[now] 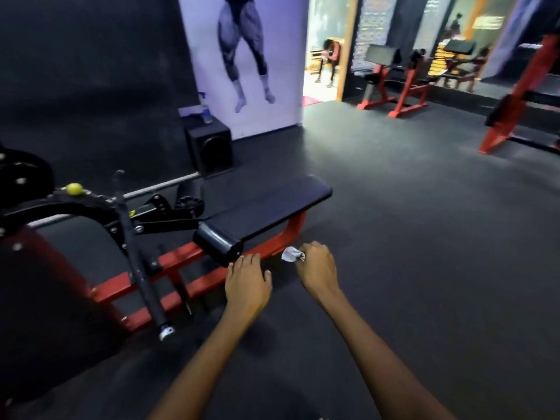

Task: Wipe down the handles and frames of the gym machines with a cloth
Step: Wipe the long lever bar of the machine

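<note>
A dark rubber floor is seen spreading across the gym, and on it stands the nearest machine, whose red frame runs low beneath a padded black bench. A black roller pad is mounted at the near end of that bench, and a long black handle bar slants down in front of the frame.

The left hand is held flat with the fingers extended, nothing gripped, its fingertips at or just over the red frame beside the roller pad; whether contact is made cannot be told. The right hand is curled into a fist around a small white cloth, of which only a crumpled corner is shown.

Because so little cloth is exposed, the frame may be rubbed by knuckles rather than fabric, and patches may be left unwiped. The bunched cloth could also be snagged on bolts or brackets along the frame. The slanted handle bar may be knocked by a forearm if the reach is made carelessly.
</note>
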A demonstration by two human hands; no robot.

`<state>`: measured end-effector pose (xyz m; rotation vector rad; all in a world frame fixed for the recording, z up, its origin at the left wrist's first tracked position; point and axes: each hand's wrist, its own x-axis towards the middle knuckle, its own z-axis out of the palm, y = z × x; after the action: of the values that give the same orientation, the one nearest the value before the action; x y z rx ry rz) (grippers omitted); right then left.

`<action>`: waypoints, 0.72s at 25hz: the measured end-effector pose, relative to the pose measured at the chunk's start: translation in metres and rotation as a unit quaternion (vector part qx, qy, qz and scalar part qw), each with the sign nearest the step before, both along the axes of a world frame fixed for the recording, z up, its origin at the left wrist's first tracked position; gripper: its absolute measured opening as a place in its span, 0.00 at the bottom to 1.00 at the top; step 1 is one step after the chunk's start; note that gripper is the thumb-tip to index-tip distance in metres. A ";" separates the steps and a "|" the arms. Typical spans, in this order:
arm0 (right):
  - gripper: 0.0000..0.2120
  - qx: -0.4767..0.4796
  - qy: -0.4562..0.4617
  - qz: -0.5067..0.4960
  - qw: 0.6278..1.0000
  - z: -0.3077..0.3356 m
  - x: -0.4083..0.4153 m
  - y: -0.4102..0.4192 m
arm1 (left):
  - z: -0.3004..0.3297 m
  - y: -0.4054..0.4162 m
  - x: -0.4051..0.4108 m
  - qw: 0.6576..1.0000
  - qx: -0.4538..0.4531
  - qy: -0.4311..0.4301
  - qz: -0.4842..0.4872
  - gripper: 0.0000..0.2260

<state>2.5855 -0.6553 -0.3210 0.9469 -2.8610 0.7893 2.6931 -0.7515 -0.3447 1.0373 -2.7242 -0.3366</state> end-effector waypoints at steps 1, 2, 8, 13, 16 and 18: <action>0.09 -0.002 -0.002 0.031 1.000 -0.001 -0.016 -0.016 | -0.001 -0.009 -0.009 1.000 0.002 -0.001 0.031 0.21; 0.08 -0.005 -0.003 0.062 0.998 0.000 -0.031 -0.032 | 0.000 -0.018 -0.019 0.998 0.002 0.001 0.059 0.21; 0.06 -0.035 -0.062 0.240 0.968 0.006 -0.082 -0.126 | -0.001 -0.059 -0.050 0.977 -0.004 0.005 0.214 0.22; 0.07 -0.005 -0.136 0.357 0.924 -0.012 -0.081 -0.212 | -0.027 -0.111 -0.046 0.940 0.003 0.006 0.341 0.22; 0.06 -0.027 -0.179 0.416 0.891 -0.026 -0.077 -0.261 | -0.047 -0.144 -0.038 0.918 0.000 0.005 0.396 0.23; 0.07 -0.021 -0.211 0.469 0.858 -0.032 -0.069 -0.291 | -0.063 -0.165 -0.027 0.898 0.012 0.002 0.440 0.23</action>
<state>2.5162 -0.9462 -0.3533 2.4942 -2.5151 1.1993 2.6657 -0.9166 -0.4072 2.0888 -1.9421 -0.1990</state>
